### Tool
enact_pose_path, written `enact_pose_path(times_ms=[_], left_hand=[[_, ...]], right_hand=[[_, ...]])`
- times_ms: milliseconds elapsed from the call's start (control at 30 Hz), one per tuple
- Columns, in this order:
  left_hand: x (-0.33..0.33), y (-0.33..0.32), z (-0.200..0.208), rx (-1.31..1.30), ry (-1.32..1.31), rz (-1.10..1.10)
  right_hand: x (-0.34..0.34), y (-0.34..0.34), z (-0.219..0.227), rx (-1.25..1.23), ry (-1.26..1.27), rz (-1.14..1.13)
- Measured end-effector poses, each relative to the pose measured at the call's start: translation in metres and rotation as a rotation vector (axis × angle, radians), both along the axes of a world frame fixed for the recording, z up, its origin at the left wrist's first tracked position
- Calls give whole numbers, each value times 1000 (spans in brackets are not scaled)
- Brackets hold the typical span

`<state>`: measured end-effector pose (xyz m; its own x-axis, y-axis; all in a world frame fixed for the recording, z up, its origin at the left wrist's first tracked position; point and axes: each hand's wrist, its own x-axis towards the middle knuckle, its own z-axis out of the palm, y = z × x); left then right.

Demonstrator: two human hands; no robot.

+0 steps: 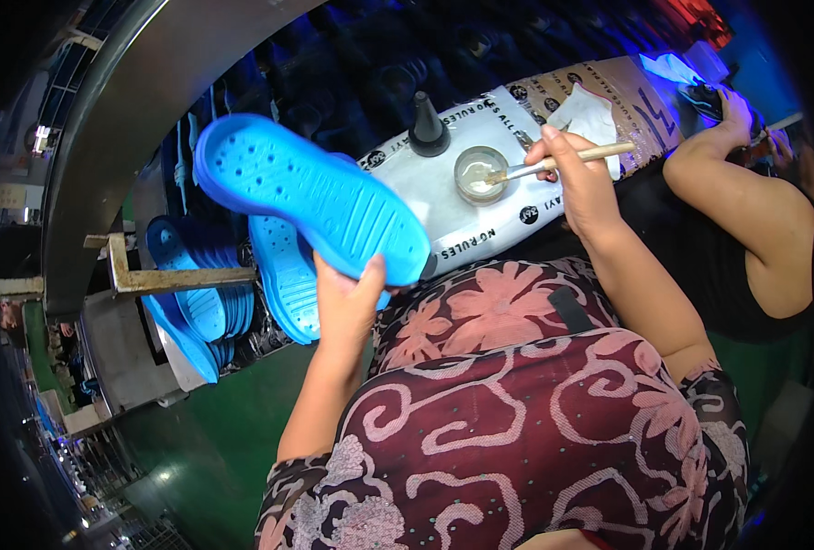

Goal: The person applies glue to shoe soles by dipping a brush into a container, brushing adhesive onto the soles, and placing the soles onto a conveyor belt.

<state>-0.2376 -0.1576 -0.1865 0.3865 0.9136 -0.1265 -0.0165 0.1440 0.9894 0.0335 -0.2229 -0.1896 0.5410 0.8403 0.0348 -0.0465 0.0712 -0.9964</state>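
A blue shoe sole (315, 188) is held up at its near end by my left hand (347, 298), thumb on top. Its upper face shows small holes at the far end and ridges across the rest. My right hand (579, 179) grips a brush (572, 160) by its pale wooden handle. The bristles dip into a small round glass jar (480, 163) with some clear or whitish liquid. A black cone-tipped bottle (428, 126) stands beyond the jar. Jar and bottle rest on a white printed covering (462, 225) over the work surface.
More blue soles (287, 275) lie below the held one, and a nested stack (200, 293) sits farther left near a metal bar (182, 279). A curved metal frame (104, 137) rises at the left. At the right, a co-worker's arm (737, 174) reaches toward a blue-lit spot. A white cloth (586, 117) lies behind my right hand.
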Motion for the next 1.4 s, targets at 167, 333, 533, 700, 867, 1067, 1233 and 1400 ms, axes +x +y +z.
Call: enact_pose_path(times_ms=[167,333,533,700,867,1067,1233,1400], left_hand=[[14,4,2,391,244,62],[28,-4,16,436,116,82],[27,-2,9,668,120,86],[22,5,1,927,137,47],[21,4,0,920,161,9],[18,5,-4,969,177,38],[20,3,-5,963,162,48],[23,-1,-2,868,95,72]], right_hand=[[-35,-13,38,49,-174,182],[-52,-4,46,344,-697,273],[-61,6,35,403,-826,243],[-56,3,36,374,-861,217],[-58,6,40,339,-855,252],[-52,5,37,370,-983,244],[-55,2,39,408,-925,258],[-56,-3,35,405,-969,271]])
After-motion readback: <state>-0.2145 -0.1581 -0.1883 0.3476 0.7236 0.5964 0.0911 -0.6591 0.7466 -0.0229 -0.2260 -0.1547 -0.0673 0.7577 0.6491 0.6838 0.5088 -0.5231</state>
